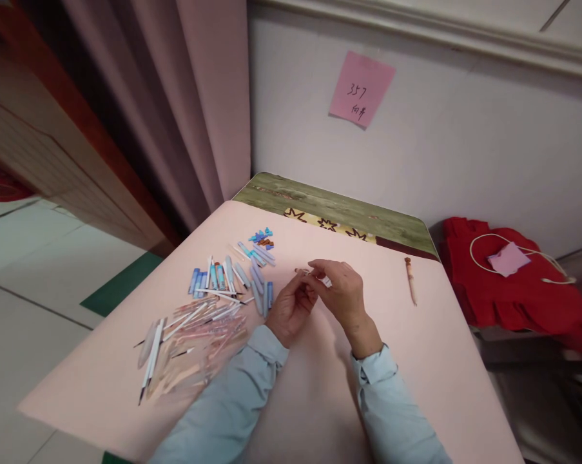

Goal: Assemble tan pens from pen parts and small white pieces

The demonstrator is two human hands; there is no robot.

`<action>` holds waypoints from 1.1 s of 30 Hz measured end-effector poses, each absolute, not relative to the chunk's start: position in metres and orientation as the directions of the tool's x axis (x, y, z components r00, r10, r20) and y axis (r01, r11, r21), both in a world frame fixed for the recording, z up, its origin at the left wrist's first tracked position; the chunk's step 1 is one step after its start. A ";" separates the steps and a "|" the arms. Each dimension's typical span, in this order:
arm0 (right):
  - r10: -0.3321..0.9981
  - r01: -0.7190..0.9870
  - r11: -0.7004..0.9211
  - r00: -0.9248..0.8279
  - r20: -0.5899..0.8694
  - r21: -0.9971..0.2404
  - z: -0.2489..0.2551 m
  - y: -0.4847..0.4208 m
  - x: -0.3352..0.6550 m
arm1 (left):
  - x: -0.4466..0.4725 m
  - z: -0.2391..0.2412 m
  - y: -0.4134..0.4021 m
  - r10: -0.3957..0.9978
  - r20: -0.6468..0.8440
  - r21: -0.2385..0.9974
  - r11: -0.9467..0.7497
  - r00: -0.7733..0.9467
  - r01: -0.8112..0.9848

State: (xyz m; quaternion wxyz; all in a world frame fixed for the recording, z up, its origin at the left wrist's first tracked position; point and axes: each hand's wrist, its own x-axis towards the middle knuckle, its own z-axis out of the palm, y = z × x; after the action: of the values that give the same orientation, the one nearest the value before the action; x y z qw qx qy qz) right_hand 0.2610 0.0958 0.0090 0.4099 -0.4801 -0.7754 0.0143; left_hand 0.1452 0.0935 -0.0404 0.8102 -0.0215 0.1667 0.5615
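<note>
Left hand (293,308) and right hand (343,289) meet above the tabletop (382,361); both grips narrow, fingertips pinching a small piece (299,270), mostly hidden. Loose pen parts (220,277) lie left; one pen (410,281) well apart, right.

On the pink note (362,90) stuck to the pale wall (445,142), above the far edge of the table (440,361), the handwritten number 357 (357,91) stands in dark strokes, with two characters (358,112) below it, not surely legible
</note>
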 end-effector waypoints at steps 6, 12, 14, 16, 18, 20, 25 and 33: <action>0.773 0.663 0.543 -0.155 0.616 -0.515 0.015 0.095 0.262 | 0.145 -0.036 0.093 0.888 -0.349 0.121 0.359 0.299 -0.925; 0.841 0.697 0.181 0.256 0.476 -0.694 0.020 0.102 0.329 | 0.138 -0.031 0.096 0.895 -0.327 0.123 0.358 0.303 -0.926; 0.902 0.775 -0.062 0.314 0.297 -0.629 0.014 0.105 0.355 | 0.135 -0.030 0.098 0.905 -0.327 0.121 0.327 0.274 -0.937; 0.952 0.827 -0.196 0.290 0.101 -0.527 0.006 0.106 0.372 | 0.133 -0.029 0.101 0.909 -0.332 0.121 0.306 0.252 -0.944; 0.969 0.859 -0.229 0.244 -0.029 -0.457 -0.003 0.107 0.377 | 0.131 -0.028 0.103 0.912 -0.333 0.128 0.296 0.240 -0.947; 0.975 0.879 -0.218 0.210 -0.065 -0.423 -0.009 0.108 0.373 | 0.130 -0.028 0.104 0.916 -0.325 0.145 0.292 0.233 -0.945; 0.981 0.913 -0.189 0.188 -0.040 -0.362 -0.017 0.111 0.362 | 0.130 -0.026 0.106 0.927 -0.307 0.174 0.275 0.213 -0.945; 0.991 0.727 -0.094 0.131 0.004 -0.680 -0.002 0.109 0.358 | 0.127 -0.030 0.106 0.924 -0.340 0.150 0.238 0.176 -0.960</action>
State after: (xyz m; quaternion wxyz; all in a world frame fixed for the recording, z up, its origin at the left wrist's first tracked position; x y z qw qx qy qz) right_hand 0.3578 0.1094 -0.0021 0.2761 -0.6996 -0.6140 0.2395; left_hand 0.1273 0.1063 -0.0302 0.7654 -0.0489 0.1827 0.6151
